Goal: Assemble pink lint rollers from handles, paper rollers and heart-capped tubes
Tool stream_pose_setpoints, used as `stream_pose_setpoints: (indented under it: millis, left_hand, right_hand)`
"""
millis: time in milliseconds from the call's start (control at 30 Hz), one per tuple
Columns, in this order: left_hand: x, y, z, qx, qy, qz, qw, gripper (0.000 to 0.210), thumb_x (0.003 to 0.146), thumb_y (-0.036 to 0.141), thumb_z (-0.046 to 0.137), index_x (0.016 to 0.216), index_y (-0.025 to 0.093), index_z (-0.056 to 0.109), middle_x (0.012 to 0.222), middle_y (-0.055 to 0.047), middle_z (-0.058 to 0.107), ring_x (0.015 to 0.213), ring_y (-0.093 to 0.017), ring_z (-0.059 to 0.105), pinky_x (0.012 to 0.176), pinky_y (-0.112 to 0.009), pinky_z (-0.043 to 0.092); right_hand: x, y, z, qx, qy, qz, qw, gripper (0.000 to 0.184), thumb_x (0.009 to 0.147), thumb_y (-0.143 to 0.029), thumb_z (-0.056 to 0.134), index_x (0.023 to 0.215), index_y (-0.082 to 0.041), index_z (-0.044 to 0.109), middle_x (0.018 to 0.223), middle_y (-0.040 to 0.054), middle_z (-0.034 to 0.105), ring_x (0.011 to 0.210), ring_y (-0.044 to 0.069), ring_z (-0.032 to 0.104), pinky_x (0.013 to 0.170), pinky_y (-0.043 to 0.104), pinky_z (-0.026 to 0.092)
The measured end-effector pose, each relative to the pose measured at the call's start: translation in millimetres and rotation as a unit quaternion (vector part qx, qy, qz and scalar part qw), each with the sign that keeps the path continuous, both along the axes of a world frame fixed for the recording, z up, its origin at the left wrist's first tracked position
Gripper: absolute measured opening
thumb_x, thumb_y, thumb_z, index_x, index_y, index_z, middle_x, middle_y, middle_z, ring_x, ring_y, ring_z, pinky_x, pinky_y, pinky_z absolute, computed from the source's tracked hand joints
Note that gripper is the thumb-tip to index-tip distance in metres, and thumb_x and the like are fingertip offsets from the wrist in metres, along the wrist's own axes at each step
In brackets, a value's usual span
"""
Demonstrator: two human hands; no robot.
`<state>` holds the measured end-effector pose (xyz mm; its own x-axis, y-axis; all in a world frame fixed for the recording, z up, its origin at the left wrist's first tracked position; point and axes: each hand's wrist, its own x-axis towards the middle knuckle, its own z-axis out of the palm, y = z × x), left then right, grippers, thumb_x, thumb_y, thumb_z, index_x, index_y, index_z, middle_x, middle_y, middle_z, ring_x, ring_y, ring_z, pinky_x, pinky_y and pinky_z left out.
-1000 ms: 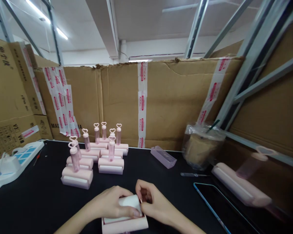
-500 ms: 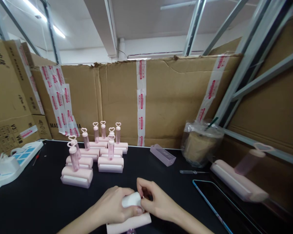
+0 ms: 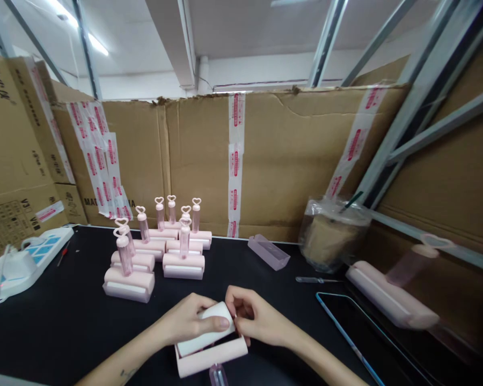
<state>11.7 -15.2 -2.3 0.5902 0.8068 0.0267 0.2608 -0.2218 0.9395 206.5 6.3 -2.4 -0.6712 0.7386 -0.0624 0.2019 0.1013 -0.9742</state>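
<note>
My left hand (image 3: 195, 324) is closed round a white roll (image 3: 204, 336), its thumb laid across the top. Below the roll lies a pink lint roller body (image 3: 213, 358), with its clear pinkish handle (image 3: 218, 374) pointing towards me. The roll sits tilted at the open side of this body; whether it is joined to it I cannot tell. At the right end of the roll, my right hand (image 3: 255, 317) has its fingers pinched together. What they grip there is mostly hidden. A clear pinkish rectangular cover (image 3: 269, 252) lies further back on the black table.
Several pink lint rollers with heart-topped handles (image 3: 184, 265) stand at the back left. To the right are a bagged drink cup (image 3: 330, 236), a small clear stick (image 3: 316, 280), a phone (image 3: 358, 332) and another lint roller (image 3: 390, 295). A power strip (image 3: 44, 262) lies far left.
The white roll has turned in my left hand and shows more of its length. My left thumb now lies on top, and a dark gap shows between roll and pink body.
</note>
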Motion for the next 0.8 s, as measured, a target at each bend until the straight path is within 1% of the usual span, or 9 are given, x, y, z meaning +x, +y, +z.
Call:
stream_pose_setpoints:
  millis: [167, 233, 333, 433, 567, 633, 700, 733, 800]
  left_hand:
    - [0, 1, -0.7, -0.079, -0.056, 0.041, 0.994, 0.051, 0.075, 0.06, 0.052, 0.088, 0.011, 0.06, 0.063, -0.001, 0.055, 0.049, -0.01, 0.048, 0.045, -0.02, 0.037]
    - [-1, 5, -2.5, -0.08, -0.068, 0.062, 0.993, 0.051, 0.076, 0.06, 0.051, 0.091, 0.011, 0.058, 0.064, -0.002, 0.057, 0.046, -0.01, 0.05, 0.043, -0.02, 0.039]
    - [-4, 12, -3.1, 0.003, -0.041, 0.11, 0.993, 0.046, 0.076, 0.056, 0.052, 0.089, 0.012, 0.056, 0.069, -0.003, 0.057, 0.054, -0.013, 0.055, 0.048, -0.023, 0.044]
    - [-6, 12, 2.7, 0.107, 0.031, 0.17, 0.979, 0.042, 0.074, 0.048, 0.058, 0.101, 0.016, 0.053, 0.086, -0.004, 0.062, 0.075, -0.019, 0.059, 0.066, -0.028, 0.046]
    - [-13, 3, 17.0, 0.178, 0.116, 0.232, 0.949, 0.051, 0.068, 0.036, 0.064, 0.111, 0.022, 0.041, 0.097, -0.003, 0.063, 0.079, -0.02, 0.06, 0.069, -0.029, 0.044]
    - [-20, 0, 23.3, 0.221, 0.145, 0.235, 0.935, 0.044, 0.069, 0.031, 0.061, 0.108, 0.023, 0.041, 0.098, -0.002, 0.062, 0.082, -0.02, 0.061, 0.072, -0.029, 0.044]
    - [-27, 0, 26.7, 0.254, 0.169, 0.215, 0.928, 0.038, 0.072, 0.031, 0.058, 0.107, 0.025, 0.044, 0.104, -0.001, 0.06, 0.089, -0.02, 0.061, 0.076, -0.03, 0.043]
    - [-30, 2, 27.0, 0.265, 0.183, 0.2, 0.925, 0.037, 0.073, 0.032, 0.058, 0.108, 0.025, 0.046, 0.107, -0.001, 0.059, 0.091, -0.02, 0.06, 0.078, -0.03, 0.043]
    - [-33, 6, 24.3, 0.283, 0.214, 0.165, 0.92, 0.034, 0.074, 0.034, 0.058, 0.106, 0.026, 0.05, 0.111, -0.001, 0.058, 0.094, -0.021, 0.06, 0.079, -0.03, 0.043]
  right_hand:
    - [-1, 0, -1.3, -0.012, 0.03, -0.013, 0.999, 0.021, 0.058, -0.009, 0.047, 0.07, -0.022, 0.036, 0.056, -0.0086, 0.052, 0.04, 0.006, 0.048, 0.036, 0.015, 0.036]
    - [-2, 0, -3.0, -0.01, 0.037, -0.017, 0.999, 0.023, 0.059, -0.009, 0.048, 0.073, -0.022, 0.036, 0.06, -0.0085, 0.053, 0.041, 0.006, 0.047, 0.036, 0.015, 0.037]
    - [-1, 4, -9.0, -0.013, 0.041, -0.024, 0.999, 0.031, 0.059, -0.009, 0.047, 0.085, -0.023, 0.037, 0.063, -0.0095, 0.052, 0.041, 0.005, 0.044, 0.036, 0.015, 0.037]
    - [0, 10, -15.6, -0.008, 0.04, -0.039, 0.998, 0.036, 0.061, -0.01, 0.044, 0.094, -0.024, 0.036, 0.063, -0.0096, 0.051, 0.042, 0.005, 0.043, 0.038, 0.015, 0.036]
    - [10, 15, -7.4, 0.036, -0.049, -0.03, 0.998, 0.022, 0.07, -0.013, 0.045, 0.091, -0.019, 0.047, 0.062, -0.0064, 0.049, 0.048, 0.007, 0.044, 0.045, 0.018, 0.036]
    - [21, 16, 4.9, 0.085, -0.127, -0.009, 0.988, 0.018, 0.072, -0.021, 0.056, 0.089, -0.016, 0.055, 0.063, -0.0048, 0.049, 0.054, 0.009, 0.045, 0.049, 0.02, 0.036]
    - [35, 18, 17.6, 0.14, -0.195, 0.005, 0.971, 0.028, 0.064, -0.028, 0.07, 0.088, -0.017, 0.06, 0.068, -0.003, 0.052, 0.06, 0.011, 0.048, 0.052, 0.021, 0.036]
    - [42, 19, 22.8, 0.163, -0.223, 0.008, 0.961, 0.031, 0.06, -0.03, 0.074, 0.086, -0.017, 0.062, 0.071, -0.0022, 0.053, 0.063, 0.012, 0.049, 0.054, 0.021, 0.037]
    - [53, 23, 29.3, 0.191, -0.262, 0.011, 0.946, 0.026, 0.06, -0.03, 0.075, 0.079, -0.017, 0.064, 0.077, -0.0005, 0.055, 0.065, 0.013, 0.05, 0.056, 0.022, 0.038]
